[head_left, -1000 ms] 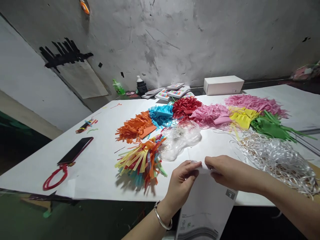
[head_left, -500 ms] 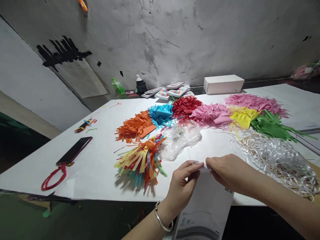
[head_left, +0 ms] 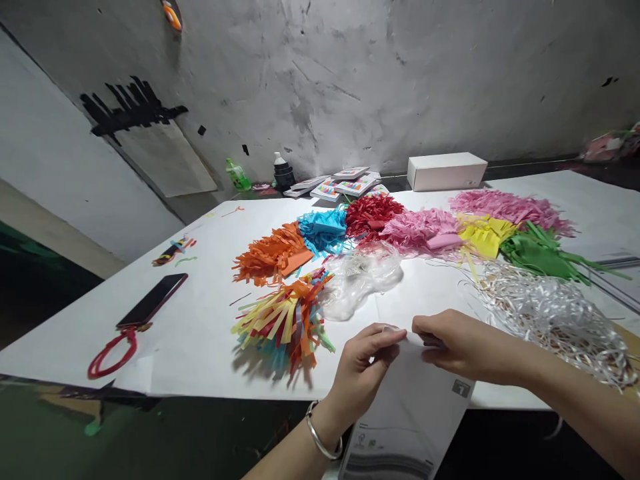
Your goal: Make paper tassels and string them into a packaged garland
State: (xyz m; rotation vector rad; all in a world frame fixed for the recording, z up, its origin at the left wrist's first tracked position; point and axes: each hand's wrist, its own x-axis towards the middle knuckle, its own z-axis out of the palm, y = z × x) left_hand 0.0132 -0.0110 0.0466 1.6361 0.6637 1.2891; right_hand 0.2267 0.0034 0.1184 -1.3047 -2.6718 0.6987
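A white sheet was up in both hands, on the near side of the clear bag, its printed lower part reaching below the edge of the table. The left hand, with a bangle at its wrist, pinched the sheet's top edge between thumb and forefinger. The right hand gripped the same edge just beside it — thumb and forefinger pressed close, the other fingers curled in; what lay inside that curl was partly hidden. The hands were near each other but apart.

A many-coloured tassel touched the bag on its left. The orange fringe lay behind and left of the bag, the blue fringe and red fringe behind it, the pink fringe, yellow fringe and green fringe behind and to its right. White ribbon was heaped right of the bag — loose and tangled. A phone with a red strap lay well left of it. Farther behind the bag stood a white box, off to the right.
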